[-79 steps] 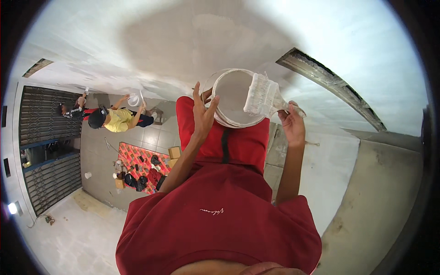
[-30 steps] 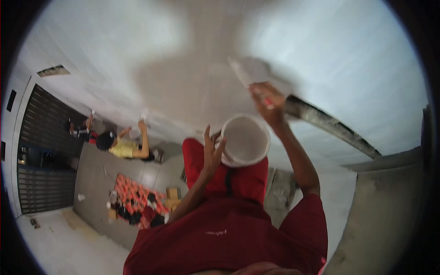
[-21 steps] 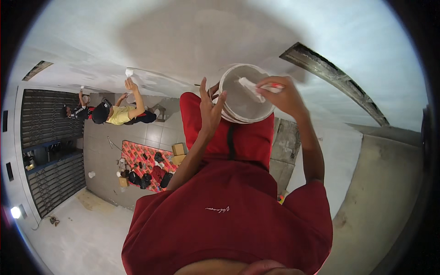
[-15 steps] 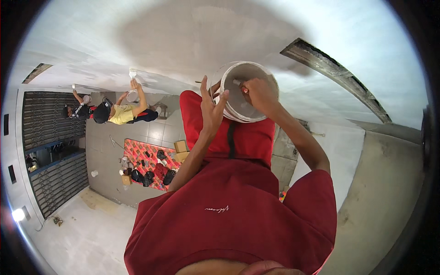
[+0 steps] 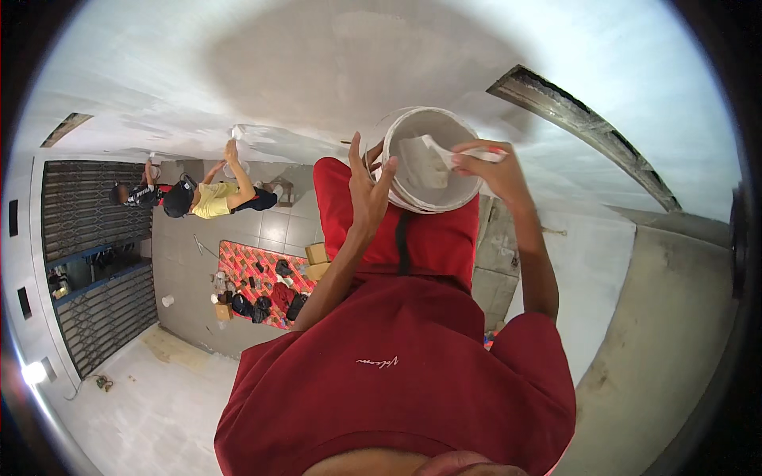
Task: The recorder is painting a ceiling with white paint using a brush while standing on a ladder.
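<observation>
A white bucket [image 5: 432, 123] smeared with pale paint is in front of my red trousers, its mouth facing me. Against its left side, my left hand [image 5: 370, 189] holds the bucket, the thumb near the rim and some fingers sticking up beyond it. A wide flat paintbrush [image 5: 429, 164] with a white handle and a red end is in my right hand [image 5: 498, 170]. The fingers are closed round the handle over the bucket's right rim. Its pale, paint-coated head lies within the bucket's mouth.
Pale wall [image 5: 357, 55] rises ahead, with a dark slot [image 5: 583, 131] at right. Leftward, a person in yellow [image 5: 213, 200] and another in black [image 5: 141, 195] reach to the wall. Bags lie on a red patterned mat [image 5: 238, 258] by a cardboard box [image 5: 316, 254]. A folding metal gate [image 5: 95, 206] stands beyond.
My right hand has come up out of the bucket to its right rim, bringing the brush head into sight. The left hand and bucket have hardly moved.
</observation>
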A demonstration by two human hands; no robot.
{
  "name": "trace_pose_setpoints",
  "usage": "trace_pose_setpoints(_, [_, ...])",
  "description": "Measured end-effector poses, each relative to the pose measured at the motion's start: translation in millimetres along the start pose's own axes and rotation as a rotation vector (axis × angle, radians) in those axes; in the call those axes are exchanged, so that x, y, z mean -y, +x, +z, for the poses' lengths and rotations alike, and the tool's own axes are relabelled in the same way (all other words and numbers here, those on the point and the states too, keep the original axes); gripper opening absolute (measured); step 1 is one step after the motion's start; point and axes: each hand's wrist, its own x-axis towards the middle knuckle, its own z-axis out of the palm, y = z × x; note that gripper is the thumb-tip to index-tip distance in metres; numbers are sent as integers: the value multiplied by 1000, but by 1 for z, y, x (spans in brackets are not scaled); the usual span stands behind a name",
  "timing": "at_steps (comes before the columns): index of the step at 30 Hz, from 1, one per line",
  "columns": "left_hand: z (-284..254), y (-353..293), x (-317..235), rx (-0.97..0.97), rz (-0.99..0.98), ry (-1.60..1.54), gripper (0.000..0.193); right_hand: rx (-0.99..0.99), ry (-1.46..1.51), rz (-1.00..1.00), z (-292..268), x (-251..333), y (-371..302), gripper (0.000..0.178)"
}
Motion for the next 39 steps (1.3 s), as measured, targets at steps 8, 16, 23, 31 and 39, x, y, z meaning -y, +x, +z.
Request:
trace_pose_setpoints(8, [10, 8, 1, -17, -11, -33, 79, -166, 709, 85, -61, -49, -37, 27])
trace_pose_setpoints(16, [-4, 1, 6, -58, 21, -56, 76, -189, 1300, 94, -41, -96, -35, 31])
trace_pose_setpoints(23, [2, -1, 21, -36, 62, -97, 77, -273, 1044, -327, -59, 70, 13, 37])
trace_pose_setpoints(31, [6, 4, 7, -45, 92, -102, 78, -677, -373, -1428, -28, 370, 51, 39])
trace_pose_setpoints(39, [3, 3, 16, -30, 101, -93, 78, -1005, -1559, -1715, -3, 428, 122, 34])
